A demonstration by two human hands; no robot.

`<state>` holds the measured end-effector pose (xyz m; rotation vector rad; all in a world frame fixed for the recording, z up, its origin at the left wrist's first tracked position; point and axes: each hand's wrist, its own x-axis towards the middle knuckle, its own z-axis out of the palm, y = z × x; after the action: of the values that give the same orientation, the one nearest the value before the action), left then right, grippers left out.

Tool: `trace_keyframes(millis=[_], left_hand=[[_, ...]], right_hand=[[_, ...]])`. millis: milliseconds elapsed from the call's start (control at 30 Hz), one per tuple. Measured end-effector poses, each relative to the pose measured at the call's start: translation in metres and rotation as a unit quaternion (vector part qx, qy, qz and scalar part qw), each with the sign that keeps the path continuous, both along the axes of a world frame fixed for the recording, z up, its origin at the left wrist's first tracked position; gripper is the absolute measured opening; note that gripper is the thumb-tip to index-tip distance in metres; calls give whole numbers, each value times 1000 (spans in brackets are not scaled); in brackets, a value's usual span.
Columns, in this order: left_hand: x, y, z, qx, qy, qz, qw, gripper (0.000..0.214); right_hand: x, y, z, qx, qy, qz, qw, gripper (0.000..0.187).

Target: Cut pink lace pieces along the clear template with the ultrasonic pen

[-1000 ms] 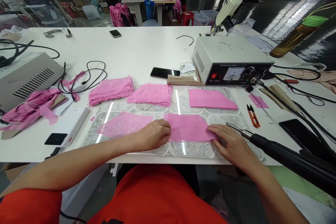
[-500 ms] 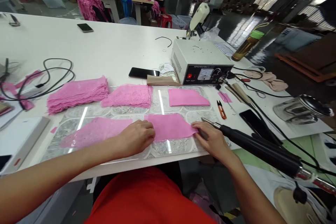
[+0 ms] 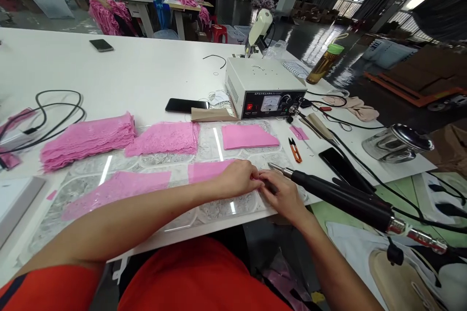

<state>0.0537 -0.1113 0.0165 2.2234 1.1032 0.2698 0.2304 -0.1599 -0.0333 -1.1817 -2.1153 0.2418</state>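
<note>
My left hand [image 3: 239, 178] and my right hand [image 3: 281, 193] meet fingertip to fingertip over the right end of a pink fabric piece [image 3: 206, 170] on the patterned glass mat [image 3: 219, 206]. Both hands are curled, pinching at the fabric's edge. A pink lace piece [image 3: 116, 189] lies flat to the left of it. A black handheld tool with a metal tip [image 3: 339, 194] rests just right of my right hand, its tip near my fingers. Behind lie a lace stack [image 3: 87, 138], a second lace stack [image 3: 166, 137] and a plain pink stack [image 3: 246, 136].
A white control box with a meter [image 3: 264, 87] stands behind the mat, with a black phone [image 3: 186, 105] beside it. Orange snips [image 3: 295, 149], another phone [image 3: 339, 163], cables [image 3: 47, 116], a metal lid [image 3: 397, 141] and a bottle [image 3: 324, 62] lie around. People work at far tables.
The view has swung to the right. My left hand slid right along the pink fabric piece to meet my right hand at its right edge, and both now pinch there.
</note>
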Motion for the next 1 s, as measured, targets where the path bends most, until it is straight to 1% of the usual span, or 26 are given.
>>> trace_keyframes(millis=[200, 367, 500, 800, 1000], left_hand=[[5, -1, 0, -20, -4, 21, 1000, 12], [5, 1, -7, -37, -22, 30, 999, 19], [3, 4, -12, -62, -43, 30, 997, 22], [0, 7, -12, -111, -82, 27, 990, 26], [1, 6, -11, -130, -98, 51, 985, 22]], right_hand=[[-2, 0, 0, 15, 16, -6, 1000, 17], [-5, 0, 4, 8, 16, -12, 1000, 13], [-6, 0, 5, 25, 21, -15, 999, 11], [-6, 0, 2, 43, 33, -20, 998, 13], [-7, -1, 3, 36, 35, -21, 999, 12]])
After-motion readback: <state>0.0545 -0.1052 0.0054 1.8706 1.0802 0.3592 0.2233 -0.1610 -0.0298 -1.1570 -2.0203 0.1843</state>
